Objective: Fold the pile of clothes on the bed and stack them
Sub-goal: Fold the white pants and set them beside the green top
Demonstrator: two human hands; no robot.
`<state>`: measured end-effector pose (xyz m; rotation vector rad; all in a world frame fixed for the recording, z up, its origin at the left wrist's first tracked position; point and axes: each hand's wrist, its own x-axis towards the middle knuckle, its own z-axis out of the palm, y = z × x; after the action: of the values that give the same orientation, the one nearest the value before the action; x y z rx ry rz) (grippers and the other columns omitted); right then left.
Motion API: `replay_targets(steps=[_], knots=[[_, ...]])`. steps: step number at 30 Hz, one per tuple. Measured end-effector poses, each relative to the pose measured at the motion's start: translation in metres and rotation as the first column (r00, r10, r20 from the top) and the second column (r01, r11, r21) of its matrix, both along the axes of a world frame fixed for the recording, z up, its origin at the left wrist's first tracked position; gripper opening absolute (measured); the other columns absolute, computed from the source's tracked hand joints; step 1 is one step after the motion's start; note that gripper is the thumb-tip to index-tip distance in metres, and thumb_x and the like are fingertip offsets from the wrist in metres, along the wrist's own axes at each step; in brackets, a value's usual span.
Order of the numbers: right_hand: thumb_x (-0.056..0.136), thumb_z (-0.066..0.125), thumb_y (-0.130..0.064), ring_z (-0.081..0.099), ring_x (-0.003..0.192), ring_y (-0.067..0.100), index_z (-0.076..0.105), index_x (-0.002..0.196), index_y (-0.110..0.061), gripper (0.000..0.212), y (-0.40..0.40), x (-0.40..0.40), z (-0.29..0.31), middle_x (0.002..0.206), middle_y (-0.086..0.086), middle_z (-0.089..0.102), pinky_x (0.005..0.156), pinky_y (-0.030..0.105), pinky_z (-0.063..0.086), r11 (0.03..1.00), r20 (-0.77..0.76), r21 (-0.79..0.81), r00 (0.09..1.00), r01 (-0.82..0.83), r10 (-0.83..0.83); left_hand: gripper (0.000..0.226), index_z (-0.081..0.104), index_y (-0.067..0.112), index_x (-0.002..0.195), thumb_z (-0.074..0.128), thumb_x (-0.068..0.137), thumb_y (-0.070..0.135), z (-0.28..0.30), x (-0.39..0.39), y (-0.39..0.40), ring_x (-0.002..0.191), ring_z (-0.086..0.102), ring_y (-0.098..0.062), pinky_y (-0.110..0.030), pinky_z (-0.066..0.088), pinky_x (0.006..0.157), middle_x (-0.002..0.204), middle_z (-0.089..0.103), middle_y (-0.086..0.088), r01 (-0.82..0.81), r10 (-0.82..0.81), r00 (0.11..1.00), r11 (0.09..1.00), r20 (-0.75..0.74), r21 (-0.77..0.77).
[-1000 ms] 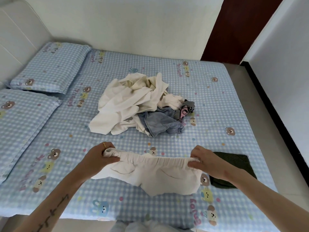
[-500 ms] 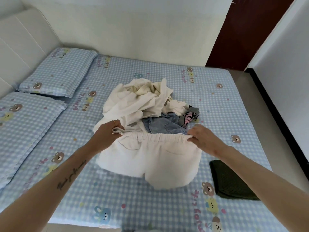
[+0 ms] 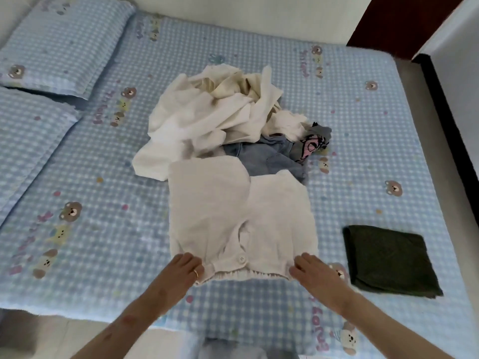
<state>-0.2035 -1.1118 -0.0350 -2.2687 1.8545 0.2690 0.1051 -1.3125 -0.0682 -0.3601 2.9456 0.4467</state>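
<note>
A pair of white shorts (image 3: 241, 216) lies spread flat on the bed, waistband toward me, legs reaching the pile. My left hand (image 3: 185, 268) pinches the waistband's left corner. At the right corner my right hand (image 3: 311, 272) holds the waistband. Behind the shorts sits the unfolded pile of clothes (image 3: 220, 117): white and cream garments, a blue denim piece (image 3: 267, 158) and a grey printed item (image 3: 315, 141). A folded dark green garment (image 3: 388, 257) lies to the right of the shorts.
The bed (image 3: 103, 203) has a blue checked sheet with bear prints. Two matching pillows (image 3: 59, 45) lie at the far left. The bed's near edge runs below my forearms. A dark door (image 3: 404, 19) and white wall stand at the right.
The shorts hung in the air from my hands with the waistband stretched; now they are laid flat on the bed, legs pointing away, waistband pulled toward me.
</note>
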Motion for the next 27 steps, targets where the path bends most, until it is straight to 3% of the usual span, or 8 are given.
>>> replay_targets(steps=[2, 5, 7, 9, 13, 17, 21, 27], knots=[[0.025, 0.083, -0.017, 0.044, 0.069, 0.012, 0.042, 0.087, -0.02, 0.075, 0.02, 0.018, -0.068, 0.071, -0.007, 0.059, 0.054, 0.021, 0.045, 0.992, 0.029, 0.127, 0.999, 0.013, -0.017, 0.051, 0.07, 0.018, 0.066, 0.089, 0.019, 0.022, -0.058, 0.006, 0.023, 0.078, 0.044, -0.014, -0.025, 0.034, 0.07, 0.074, 0.066, 0.006, 0.025, -0.033, 0.989, 0.998, 0.143, 0.057], [0.026, 0.087, -0.018, 0.046, 0.07, 0.011, 0.06, 0.083, -0.021, 0.063, 0.046, 0.041, -0.137, 0.073, -0.007, 0.062, 0.052, 0.018, 0.046, 0.965, 0.086, 0.259, 0.994, 0.046, -0.07, 0.05, 0.072, 0.02, 0.065, 0.09, 0.02, 0.03, -0.114, 0.014, 0.055, 0.07, 0.061, -0.012, -0.02, 0.046, 0.067, 0.072, 0.066, 0.008, -0.006, -0.009, 0.968, 0.998, 0.251, 0.062], [0.034, 0.09, -0.028, 0.055, 0.066, 0.012, 0.067, 0.074, -0.02, 0.047, 0.055, 0.049, -0.155, 0.072, -0.005, 0.063, 0.052, 0.017, 0.045, 0.95, 0.11, 0.298, 0.986, 0.091, -0.129, 0.048, 0.072, 0.019, 0.086, 0.083, 0.051, 0.05, -0.128, 0.022, 0.073, 0.085, 0.064, -0.018, -0.022, 0.05, 0.079, 0.092, 0.067, 0.002, -0.1, 0.056, 0.948, 0.987, 0.313, 0.125], [0.066, 0.078, -0.041, 0.061, 0.07, 0.019, 0.067, 0.08, -0.018, 0.029, 0.055, 0.051, -0.155, 0.079, -0.001, 0.063, 0.06, 0.023, 0.049, 0.935, 0.194, 0.293, 0.945, 0.201, -0.264, 0.046, 0.07, 0.017, 0.087, 0.064, 0.071, 0.059, -0.126, 0.019, 0.087, 0.083, 0.063, -0.021, -0.027, 0.051, 0.077, 0.091, 0.067, -0.001, -0.213, 0.171, 0.952, 0.966, 0.255, 0.146], [0.095, 0.046, -0.032, 0.061, 0.101, 0.025, 0.062, 0.119, -0.005, 0.04, 0.031, 0.062, -0.147, 0.116, 0.01, 0.063, 0.088, 0.034, 0.053, 0.922, 0.381, 0.151, 0.84, 0.356, -0.386, 0.035, 0.071, 0.007, 0.089, 0.082, 0.065, 0.03, -0.126, -0.029, 0.116, 0.075, 0.066, -0.025, -0.029, 0.056, 0.067, 0.087, 0.068, -0.007, -0.289, 0.287, 0.957, 0.943, 0.04, 0.162], [0.097, 0.041, -0.017, 0.022, 0.145, 0.021, 0.028, 0.147, -0.005, 0.054, 0.001, 0.08, -0.166, 0.156, 0.01, 0.023, 0.119, 0.034, 0.017, 0.972, 0.437, 0.182, 0.874, 0.146, -0.213, 0.051, 0.069, -0.004, 0.099, 0.087, 0.051, 0.003, -0.143, -0.064, 0.137, 0.083, 0.068, -0.031, -0.034, 0.057, 0.074, 0.096, 0.069, -0.016, -0.499, 0.502, 0.864, 0.847, 0.037, 0.184], [0.099, 0.031, -0.024, 0.004, 0.148, 0.02, 0.012, 0.151, -0.011, 0.057, -0.005, 0.087, -0.195, 0.16, 0.004, 0.007, 0.119, 0.037, -0.006, 0.968, 0.348, 0.235, 0.923, 0.082, -0.163, 0.03, 0.07, -0.001, 0.086, 0.068, 0.059, -0.012, -0.159, -0.065, 0.143, 0.072, 0.066, -0.031, -0.033, 0.057, 0.063, 0.082, 0.067, -0.014, -0.614, 0.627, 0.779, 0.769, -0.024, 0.18], [0.103, 0.027, -0.029, 0.007, 0.148, 0.013, 0.019, 0.151, -0.014, 0.051, -0.011, 0.086, -0.212, 0.159, 0.0, 0.016, 0.119, 0.029, -0.001, 0.954, 0.404, 0.298, 0.902, 0.027, -0.152, 0.028, 0.068, 0.0, 0.075, 0.051, 0.06, -0.016, -0.157, -0.045, 0.159, 0.075, 0.052, -0.024, -0.032, 0.046, 0.066, 0.076, 0.063, -0.011, -0.556, 0.6, 0.774, 0.797, -0.203, 0.236]])
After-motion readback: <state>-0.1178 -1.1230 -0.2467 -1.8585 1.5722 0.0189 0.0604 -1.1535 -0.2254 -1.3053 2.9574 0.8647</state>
